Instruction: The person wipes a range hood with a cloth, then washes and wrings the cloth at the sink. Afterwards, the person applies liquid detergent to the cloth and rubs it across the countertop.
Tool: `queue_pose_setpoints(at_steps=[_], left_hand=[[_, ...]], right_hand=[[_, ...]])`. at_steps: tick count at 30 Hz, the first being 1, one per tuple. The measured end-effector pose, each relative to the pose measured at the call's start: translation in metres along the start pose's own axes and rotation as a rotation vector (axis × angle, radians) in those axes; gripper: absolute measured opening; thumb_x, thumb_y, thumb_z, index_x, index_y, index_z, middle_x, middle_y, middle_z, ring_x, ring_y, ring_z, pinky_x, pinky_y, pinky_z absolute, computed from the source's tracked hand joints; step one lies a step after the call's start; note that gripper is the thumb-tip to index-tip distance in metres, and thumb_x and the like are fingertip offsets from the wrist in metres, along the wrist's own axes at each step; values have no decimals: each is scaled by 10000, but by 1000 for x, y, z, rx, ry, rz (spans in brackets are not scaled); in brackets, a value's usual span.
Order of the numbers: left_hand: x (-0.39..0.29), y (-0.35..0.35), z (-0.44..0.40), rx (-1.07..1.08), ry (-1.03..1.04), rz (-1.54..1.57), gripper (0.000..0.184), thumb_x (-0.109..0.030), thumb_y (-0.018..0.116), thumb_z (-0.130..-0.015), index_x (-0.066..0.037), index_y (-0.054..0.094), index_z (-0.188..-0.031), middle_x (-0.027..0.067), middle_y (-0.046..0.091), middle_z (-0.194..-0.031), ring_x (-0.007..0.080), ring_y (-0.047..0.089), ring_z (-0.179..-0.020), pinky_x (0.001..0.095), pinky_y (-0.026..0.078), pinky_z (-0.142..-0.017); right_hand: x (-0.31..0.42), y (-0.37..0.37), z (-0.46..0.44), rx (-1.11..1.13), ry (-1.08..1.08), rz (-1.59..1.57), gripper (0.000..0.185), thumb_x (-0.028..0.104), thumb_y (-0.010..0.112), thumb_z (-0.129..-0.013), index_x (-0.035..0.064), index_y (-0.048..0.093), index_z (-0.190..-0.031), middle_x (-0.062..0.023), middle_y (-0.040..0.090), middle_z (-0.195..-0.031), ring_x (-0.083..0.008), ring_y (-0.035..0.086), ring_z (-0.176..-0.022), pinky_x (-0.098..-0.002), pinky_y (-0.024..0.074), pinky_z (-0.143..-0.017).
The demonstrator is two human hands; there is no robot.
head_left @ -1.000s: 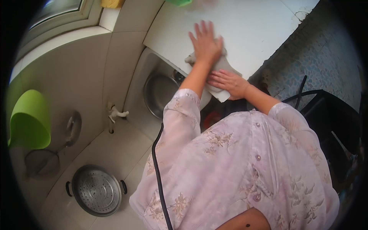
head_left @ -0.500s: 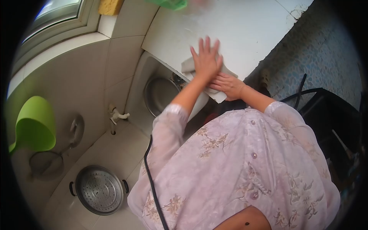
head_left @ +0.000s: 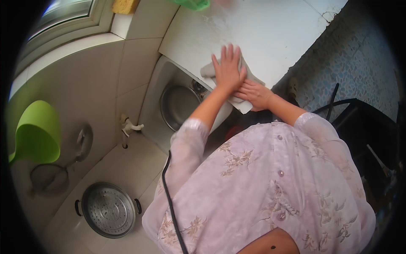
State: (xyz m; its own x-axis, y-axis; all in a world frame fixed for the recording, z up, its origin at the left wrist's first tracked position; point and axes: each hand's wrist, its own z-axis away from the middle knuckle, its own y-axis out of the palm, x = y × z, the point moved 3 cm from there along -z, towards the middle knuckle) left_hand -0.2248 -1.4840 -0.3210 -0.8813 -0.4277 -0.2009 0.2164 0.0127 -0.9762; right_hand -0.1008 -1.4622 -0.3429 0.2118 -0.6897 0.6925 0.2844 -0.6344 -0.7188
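Observation:
A light grey cloth [head_left: 208, 70], partly folded, lies on the white countertop [head_left: 270, 34] close to its front corner. On top of it my left hand [head_left: 229, 70] rests palm down, fingers spread and pointing away from me. My right hand [head_left: 255, 94] is also flat on the cloth, its fingers stretched leftward and meeting the heel of my left hand. Much of the cloth is hidden beneath both hands.
Left of the counter is a sink [head_left: 154, 91] holding a metal bowl [head_left: 179, 106]. A tap [head_left: 132, 127], a green scoop [head_left: 39, 131] and a strainer [head_left: 50, 179] are on the wall. A steamer tray [head_left: 108, 210] lies lower left. Green plastic [head_left: 195, 4] sits on the counter.
My left hand has come back toward me from farther up the counter, and the cloth has shifted and flattened beneath it. My right hand has barely moved.

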Motion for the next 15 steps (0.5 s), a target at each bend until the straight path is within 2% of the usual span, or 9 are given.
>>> queue_pose_setpoints(at_steps=[2, 4, 7, 9, 11, 13, 15], left_hand=[[24, 3, -51, -187, -90, -68, 618, -329, 460, -749, -68, 282, -1280, 173, 247, -1337, 327, 188, -1249, 594, 103, -953], [53, -2, -103, -346, -214, -6, 596, -311, 448, -751, -31, 310, -1259, 208, 275, -1313, 348, 189, -1243, 566, 91, -977], [61, 0, -114, -309, -269, -11, 624, -314, 457, -754, -30, 267, -1276, 245, 222, -1322, 381, 171, -1239, 574, 108, -967], [40, 5, -83, -174, -321, 50, 643, -290, 465, -746, -19, 244, -1285, 255, 179, -1335, 402, 139, -1245, 560, 93, -978], [6, 7, -35, -4, -227, 169, 675, -262, 478, -724, -25, 218, -1300, 255, 134, -1350, 383, 100, -1263, 549, 67, -987], [-24, 4, 5, 117, -137, 110, 663, -267, 472, -729, -37, 225, -1300, 214, 163, -1356, 368, 121, -1263, 555, 68, -981], [-15, 5, -6, 1, -82, 22, 648, -304, 469, -741, -41, 249, -1291, 193, 198, -1351, 345, 153, -1259, 567, 92, -971]], right_hand=[[6, -15, 0, -184, -84, 73, 850, 237, 671, -513, 81, 314, -1269, -98, 300, -1320, -217, 234, -1253, -359, 131, -1053], [7, -17, 0, -172, -82, 118, 854, 227, 665, -514, 80, 302, -1273, -101, 288, -1327, -219, 229, -1256, -358, 136, -1049], [7, -15, 0, -192, -92, 113, 868, 235, 669, -508, 74, 297, -1275, -105, 284, -1330, -227, 214, -1261, -364, 135, -1046], [8, -17, -1, -175, -90, 121, 853, 243, 669, -512, 74, 312, -1267, -106, 301, -1319, -228, 227, -1254, -366, 135, -1046], [1, -4, 2, -174, -87, 89, 828, 258, 672, -513, 75, 342, -1251, -107, 338, -1292, -233, 262, -1234, -367, 136, -1045], [-8, 13, 6, -233, -69, 75, 814, 279, 681, -496, 81, 382, -1226, -100, 381, -1259, -239, 315, -1199, -369, 136, -1046], [-3, 1, 1, -205, -92, 80, 837, 288, 682, -495, 79, 362, -1239, -105, 373, -1262, -241, 301, -1211, -364, 139, -1046]])
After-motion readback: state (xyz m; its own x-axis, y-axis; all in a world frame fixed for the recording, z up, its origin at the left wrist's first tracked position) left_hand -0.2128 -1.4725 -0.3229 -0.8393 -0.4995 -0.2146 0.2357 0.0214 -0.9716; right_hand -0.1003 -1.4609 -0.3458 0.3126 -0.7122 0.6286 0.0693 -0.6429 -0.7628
